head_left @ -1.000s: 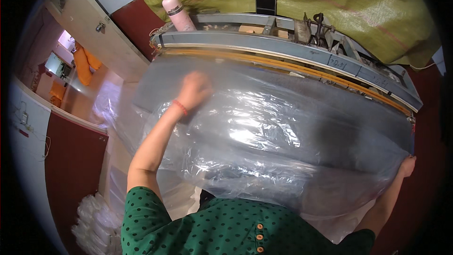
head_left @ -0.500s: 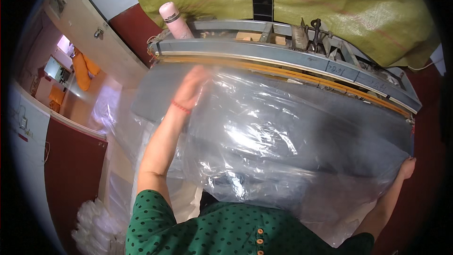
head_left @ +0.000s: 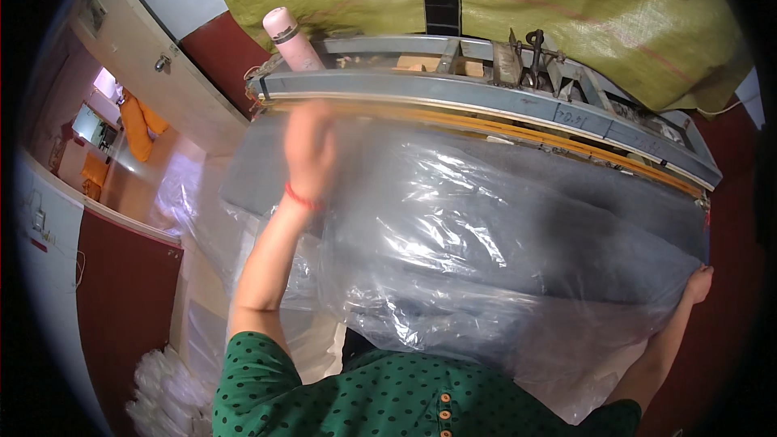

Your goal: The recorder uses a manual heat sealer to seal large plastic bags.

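Observation:
A wide sheet of clear plastic film (head_left: 477,267) lies across the grey tabletop (head_left: 257,166), wrinkled and shiny, and hangs over the near edge against my body. At the far right my right hand (head_left: 698,284) is closed on the film's edge, next to the table's corner. My left hand (head_left: 309,144), with a red bracelet at the wrist, is raised by the film's far left part, close to a long machine with a grey metal bar (head_left: 486,95) and yellow strips (head_left: 534,139). Motion smears its fingers, so their pose is unclear.
Behind the bar stand a pink flask (head_left: 291,42) and a dark phone (head_left: 443,11) leaning on a yellow-green woven sheet (head_left: 566,0). A metal clamp (head_left: 534,57) sits on the machine frame. More plastic film (head_left: 170,392) is heaped at lower left, and a door (head_left: 137,48) stands open.
My left hand has moved left, away from the film's far left corner. The right hand keeps its hold at the right edge. The view has shifted slightly.

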`<state>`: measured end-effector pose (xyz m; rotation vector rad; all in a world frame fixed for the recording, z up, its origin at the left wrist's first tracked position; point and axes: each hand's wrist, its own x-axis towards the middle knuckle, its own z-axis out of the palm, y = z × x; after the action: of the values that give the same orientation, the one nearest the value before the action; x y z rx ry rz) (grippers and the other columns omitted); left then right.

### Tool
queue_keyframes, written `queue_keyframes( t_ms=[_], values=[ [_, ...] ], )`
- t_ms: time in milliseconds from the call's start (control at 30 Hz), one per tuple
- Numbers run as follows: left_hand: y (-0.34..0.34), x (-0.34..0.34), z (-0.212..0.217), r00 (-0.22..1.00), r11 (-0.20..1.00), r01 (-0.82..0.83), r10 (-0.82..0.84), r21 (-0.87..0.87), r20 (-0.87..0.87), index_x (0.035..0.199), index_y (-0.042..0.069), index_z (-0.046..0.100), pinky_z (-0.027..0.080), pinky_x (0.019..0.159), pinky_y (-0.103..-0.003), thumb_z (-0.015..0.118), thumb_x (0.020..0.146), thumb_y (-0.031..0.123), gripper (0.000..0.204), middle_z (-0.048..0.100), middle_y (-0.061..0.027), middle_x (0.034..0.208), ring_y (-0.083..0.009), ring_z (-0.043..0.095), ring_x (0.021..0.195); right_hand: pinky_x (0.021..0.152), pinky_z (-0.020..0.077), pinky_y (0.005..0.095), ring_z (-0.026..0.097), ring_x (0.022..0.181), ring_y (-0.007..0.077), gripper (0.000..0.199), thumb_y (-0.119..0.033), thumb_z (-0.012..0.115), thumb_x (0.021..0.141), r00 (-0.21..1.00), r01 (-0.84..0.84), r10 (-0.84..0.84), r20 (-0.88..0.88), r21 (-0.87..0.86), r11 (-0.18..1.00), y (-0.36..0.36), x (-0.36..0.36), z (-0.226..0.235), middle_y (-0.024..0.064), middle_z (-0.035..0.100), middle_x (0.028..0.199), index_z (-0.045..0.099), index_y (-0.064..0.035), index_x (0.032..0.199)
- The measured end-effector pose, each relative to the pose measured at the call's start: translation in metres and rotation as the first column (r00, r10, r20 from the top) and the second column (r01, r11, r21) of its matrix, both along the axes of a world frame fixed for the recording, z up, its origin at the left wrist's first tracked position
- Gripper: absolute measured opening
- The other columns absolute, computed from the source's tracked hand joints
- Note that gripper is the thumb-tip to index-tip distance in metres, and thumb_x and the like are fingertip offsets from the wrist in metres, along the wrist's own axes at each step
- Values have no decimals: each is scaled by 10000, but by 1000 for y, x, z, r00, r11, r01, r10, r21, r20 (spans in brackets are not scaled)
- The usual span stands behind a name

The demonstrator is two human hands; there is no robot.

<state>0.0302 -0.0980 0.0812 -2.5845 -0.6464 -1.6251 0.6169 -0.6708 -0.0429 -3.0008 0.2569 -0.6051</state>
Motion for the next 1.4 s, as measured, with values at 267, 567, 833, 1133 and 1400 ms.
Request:
queue_keyframes(
  t_ms=[267, 567, 833, 1133, 1400],
  values=[
    [-14, -25, -70, 801, 948, -27, -168, -316, -574, 1102, 10, 496, 313, 949, -402, 585, 769, 160, 376, 504, -139, 1141, -325, 390, 1146, 686, 439, 463, 555, 884, 352, 312, -362, 394, 859, 1000, -12, 12, 8, 36, 999, 20, -9, 6, 145, 583, 981, 506, -112, 1010],
    [28, -6, -67, 830, 903, -304, 95, -303, -550, 803, 61, 597, 385, 747, -388, 651, 705, 193, 173, 586, -70, 847, -255, 505, 867, 686, 435, 454, 552, 890, 354, 318, -381, 416, 848, 1000, -4, 3, 3, 96, 995, 12, -4, 3, 137, 588, 971, 537, -114, 971],
    [36, 21, -76, 926, 911, -188, 40, -368, -374, 704, 44, 584, 421, 621, -342, 670, 694, 195, 174, 572, -81, 669, -255, 530, 710, 722, 427, 327, 564, 782, 216, 374, -384, 537, 813, 949, -275, 138, 282, 531, 801, -59, 28, -21, 102, 618, 879, 592, -30, 920],
    [42, 6, -83, 842, 893, -56, -198, -447, -501, 687, 73, 557, 390, 725, -336, 651, 706, 160, 129, 560, -59, 703, -234, 519, 769, 690, 420, 245, 510, 730, 105, 326, -321, 587, 811, 913, -407, 211, 349, 805, 432, -83, 22, -16, 28, 588, 798, 598, -1, 872],
    [11, 27, -77, 915, 935, -247, 138, -255, -380, 707, 69, 557, 385, 654, -369, 647, 694, 171, 136, 559, -60, 672, -255, 534, 702, 685, 421, 234, 513, 715, 105, 327, -327, 607, 797, 863, -504, 251, 438, 768, 394, -94, -5, 5, 29, 588, 797, 594, -6, 859]
  ],
)
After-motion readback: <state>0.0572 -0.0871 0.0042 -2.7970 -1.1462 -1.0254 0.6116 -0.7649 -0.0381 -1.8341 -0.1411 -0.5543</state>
